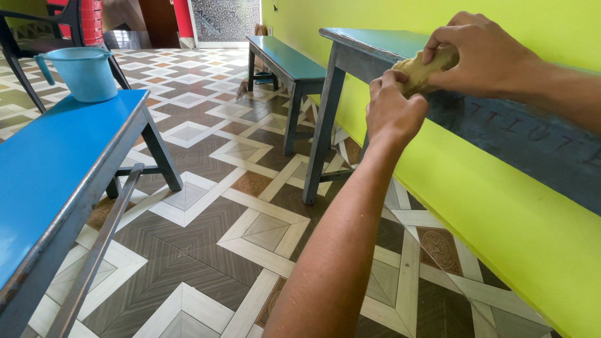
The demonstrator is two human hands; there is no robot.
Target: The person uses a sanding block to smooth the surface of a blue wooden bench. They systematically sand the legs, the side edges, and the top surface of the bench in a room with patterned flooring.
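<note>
Over the teal bench (369, 44), both hands grip a yellow cloth (421, 69); left hand (393, 111) and right hand (485, 53) have fingers (438, 47) curled tight around it.

Blue bench (56, 156) at your left, metal rail under its edge. Light blue jug (84, 72) stands upright on its far end. Dark chair (37, 37) behind jug, red stack (92, 19) beside it. Teal bench (285, 59) further off by yellow-green wall (476, 206). Patterned tile floor (238, 206) between you and benches. Broom (247, 84) leans near teal bench, partly hidden.
</note>
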